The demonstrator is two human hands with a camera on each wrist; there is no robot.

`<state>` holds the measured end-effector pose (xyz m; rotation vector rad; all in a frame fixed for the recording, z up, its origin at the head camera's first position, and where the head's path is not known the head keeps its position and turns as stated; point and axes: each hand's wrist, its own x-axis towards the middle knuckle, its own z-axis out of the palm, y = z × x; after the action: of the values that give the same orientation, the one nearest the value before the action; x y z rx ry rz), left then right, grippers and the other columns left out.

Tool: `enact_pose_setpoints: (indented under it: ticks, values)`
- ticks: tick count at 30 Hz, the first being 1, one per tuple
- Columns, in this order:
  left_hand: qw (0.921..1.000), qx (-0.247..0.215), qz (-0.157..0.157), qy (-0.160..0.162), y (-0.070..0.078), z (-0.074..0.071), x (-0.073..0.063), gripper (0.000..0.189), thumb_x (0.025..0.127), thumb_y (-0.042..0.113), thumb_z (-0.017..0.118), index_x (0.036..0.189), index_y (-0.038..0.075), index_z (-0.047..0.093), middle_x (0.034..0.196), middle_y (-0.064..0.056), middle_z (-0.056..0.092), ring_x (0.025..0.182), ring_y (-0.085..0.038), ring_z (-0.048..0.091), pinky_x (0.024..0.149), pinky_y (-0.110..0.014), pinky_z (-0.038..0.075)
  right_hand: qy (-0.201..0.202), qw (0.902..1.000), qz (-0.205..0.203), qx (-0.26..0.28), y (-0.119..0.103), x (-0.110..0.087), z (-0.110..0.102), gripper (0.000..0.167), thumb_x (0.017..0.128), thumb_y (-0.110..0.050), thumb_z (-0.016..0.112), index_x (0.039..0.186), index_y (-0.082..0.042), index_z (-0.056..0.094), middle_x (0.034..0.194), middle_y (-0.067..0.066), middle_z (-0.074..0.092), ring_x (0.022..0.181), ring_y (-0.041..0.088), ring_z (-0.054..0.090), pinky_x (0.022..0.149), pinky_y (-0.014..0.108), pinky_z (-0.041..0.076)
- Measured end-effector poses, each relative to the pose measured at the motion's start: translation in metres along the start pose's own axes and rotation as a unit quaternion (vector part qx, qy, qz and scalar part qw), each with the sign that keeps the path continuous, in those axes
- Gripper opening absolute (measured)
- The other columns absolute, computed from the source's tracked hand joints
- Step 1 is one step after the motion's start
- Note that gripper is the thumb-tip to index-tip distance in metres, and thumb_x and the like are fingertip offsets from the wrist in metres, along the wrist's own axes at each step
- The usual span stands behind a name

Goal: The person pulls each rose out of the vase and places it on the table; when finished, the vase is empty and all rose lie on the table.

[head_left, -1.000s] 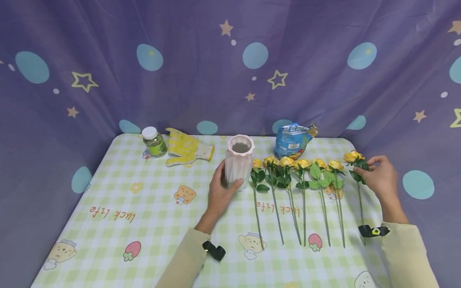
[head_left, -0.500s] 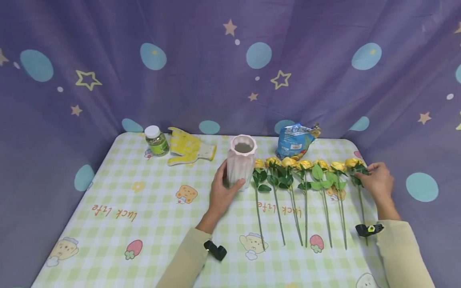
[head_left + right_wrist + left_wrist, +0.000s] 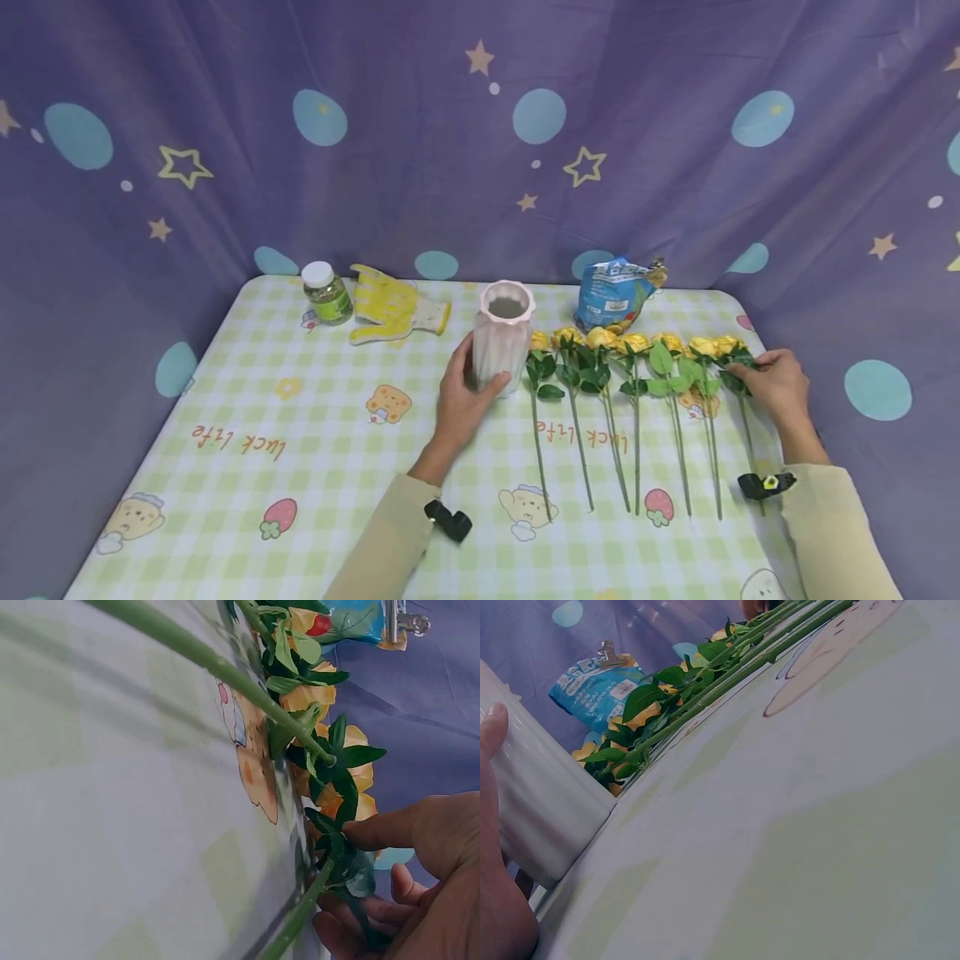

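Observation:
A pale pink fluted vase (image 3: 501, 350) stands upright on the table, and my left hand (image 3: 463, 400) grips its lower left side, thumb across the front. In the left wrist view the thumb lies against the vase (image 3: 547, 780). At the right end of a row of yellow artificial roses (image 3: 600, 338), my right hand (image 3: 780, 387) pinches the last rose (image 3: 742, 408) by its leafy upper stem. The right wrist view shows thumb and fingers around its green leaves (image 3: 341, 859). Its stem slants down toward the table's front, and the bloom touches or nearly touches the neighbouring rose.
Behind the roses sits a blue bag (image 3: 611, 296) with a metal clip (image 3: 412, 624). To the left at the back are a lidded jar (image 3: 327, 296) and a yellow-and-white glove (image 3: 393, 308). A checked cloth (image 3: 337, 500) covers the table; a purple curtain (image 3: 450, 167) hangs behind.
My right hand has brought the rightmost rose leftward and a little nearer, up beside the others. The left hand and the vase have stayed in place.

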<state>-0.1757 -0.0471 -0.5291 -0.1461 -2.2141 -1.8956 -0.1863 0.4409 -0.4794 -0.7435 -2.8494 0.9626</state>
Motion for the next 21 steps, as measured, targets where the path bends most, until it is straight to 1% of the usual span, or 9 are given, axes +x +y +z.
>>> enact_pose_setpoints:
  ticks: [3,5,7,9,11,13,15,17,21]
  values:
    - [1.0000,0.002,-0.002,0.000,0.000,0.000,0.000,0.085,0.096,0.019,0.090,0.168,0.013,0.047,0.163,-0.016,0.056,0.148,-0.036,0.055,0.125,-0.059,0.038,0.003,0.9999,0.010,0.008,-0.001,-0.002,-0.001,0.045,0.104,-0.032,0.075,0.115,0.004,0.051,0.115,0.030,0.060,0.111,0.055,0.058,0.088,0.059,0.050]
    - [1.0000,0.006,-0.005,0.001,0.000,-0.001,-0.001,0.085,0.095,0.020,0.090,0.168,0.012,0.047,0.163,-0.015,0.056,0.149,-0.035,0.055,0.125,-0.058,0.038,0.006,0.9999,0.011,0.012,-0.003,-0.003,-0.002,0.046,0.104,-0.032,0.075,0.118,0.005,0.050,0.119,0.030,0.061,0.114,0.053,0.059,0.086,0.054,0.049]
    - [0.9999,0.011,-0.006,0.002,0.001,-0.001,-0.001,0.085,0.096,0.020,0.090,0.168,0.012,0.046,0.164,-0.015,0.056,0.149,-0.035,0.055,0.125,-0.057,0.039,0.006,0.9998,0.008,0.019,-0.004,-0.004,-0.003,0.052,0.104,-0.032,0.075,0.128,0.007,0.049,0.128,0.033,0.060,0.119,0.053,0.058,0.089,0.054,0.048]
    - [0.9999,0.012,-0.005,0.003,0.001,-0.001,-0.002,0.086,0.095,0.021,0.090,0.168,0.011,0.046,0.164,-0.015,0.055,0.149,-0.034,0.054,0.126,-0.056,0.038,0.003,0.9996,0.008,0.027,-0.005,-0.007,-0.006,0.064,0.105,-0.033,0.074,0.142,0.011,0.045,0.141,0.038,0.055,0.128,0.055,0.054,0.097,0.060,0.048]
    - [0.9999,0.011,-0.003,0.002,0.001,0.000,-0.002,0.087,0.095,0.022,0.089,0.169,0.011,0.045,0.165,-0.014,0.054,0.150,-0.034,0.054,0.126,-0.056,0.038,-0.001,0.9994,0.006,0.033,-0.006,-0.009,-0.009,0.077,0.106,-0.034,0.072,0.156,0.011,0.036,0.153,0.041,0.047,0.138,0.058,0.049,0.107,0.066,0.044]
    - [1.0000,0.009,-0.001,-0.002,0.001,0.000,-0.002,0.087,0.095,0.023,0.089,0.170,0.012,0.044,0.166,-0.013,0.054,0.150,-0.033,0.053,0.126,-0.055,0.038,-0.004,0.9992,0.007,0.038,-0.007,-0.012,-0.010,0.083,0.107,-0.034,0.071,0.164,0.011,0.029,0.160,0.043,0.040,0.145,0.060,0.042,0.115,0.070,0.039]
    - [1.0000,0.003,0.005,-0.007,0.002,0.000,-0.001,0.089,0.096,0.024,0.088,0.171,0.014,0.042,0.167,-0.012,0.052,0.151,-0.033,0.052,0.126,-0.057,0.038,-0.002,0.9992,0.000,0.039,-0.008,-0.015,-0.011,0.086,0.108,-0.033,0.070,0.167,0.010,0.025,0.164,0.045,0.035,0.149,0.062,0.038,0.118,0.072,0.036]
    - [0.9999,0.001,0.010,-0.014,0.003,0.000,0.000,0.093,0.095,0.025,0.088,0.173,0.017,0.039,0.170,-0.010,0.050,0.153,-0.032,0.051,0.126,-0.058,0.037,-0.002,0.9992,-0.017,0.035,-0.009,-0.020,-0.011,0.086,0.109,-0.030,0.069,0.168,0.011,0.023,0.165,0.046,0.032,0.150,0.065,0.035,0.119,0.074,0.034]
    - [0.9995,0.007,0.019,-0.023,0.006,-0.003,0.000,0.111,0.089,0.025,0.094,0.178,0.024,0.027,0.174,-0.008,0.043,0.155,-0.030,0.047,0.128,-0.056,0.036,0.011,0.9968,-0.076,0.021,-0.013,-0.031,-0.010,0.085,0.109,-0.026,0.069,0.167,0.015,0.024,0.163,0.049,0.032,0.148,0.069,0.034,0.117,0.079,0.032]
